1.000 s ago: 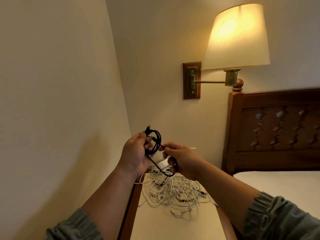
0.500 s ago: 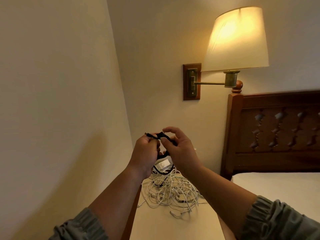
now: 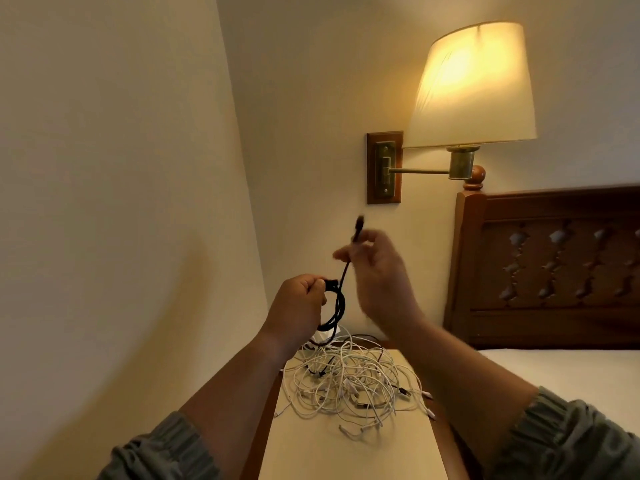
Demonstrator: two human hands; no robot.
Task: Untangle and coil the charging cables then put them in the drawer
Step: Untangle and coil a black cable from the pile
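One black cable (image 3: 338,306), mostly coiled: a few loops gathered into a small ring and held in the air above the nightstand, with a short tail running up from the ring to its plug (image 3: 357,227). It is thin, dark and matte, and detail near the plug is lost to blur. I judge it light and limp. It will keep a loop only while pinched and will likely spring open if released. The best hold is across the gathered strands where they cross, with the tail taken just below the plug rather than by its tip.

The left hand (image 3: 298,308) grips the ring, fingers and thumb curled round the bundled loops. The right hand (image 3: 379,282), blurred, sits higher and pinches the tail near the plug between thumb and fingertips, the other fingers loosely bent.

Below lies a heap of white cables (image 3: 349,382) with a dark strand or two among them, on the pale top of the nightstand (image 3: 346,455) toward its wall end. They are thin and soft, with many crossings. Pulled ends would probably snag, so it seems safer to feed plugs back through the loops. A small white block, perhaps a charger, is partly hidden behind the ring.

No drawer is in view — coiling looks far from finished.

Farther out there is a lit wall lamp (image 3: 474,84) on a wooden plate (image 3: 375,168), with a carved headboard (image 3: 554,265) and a bed (image 3: 561,368) to the right.
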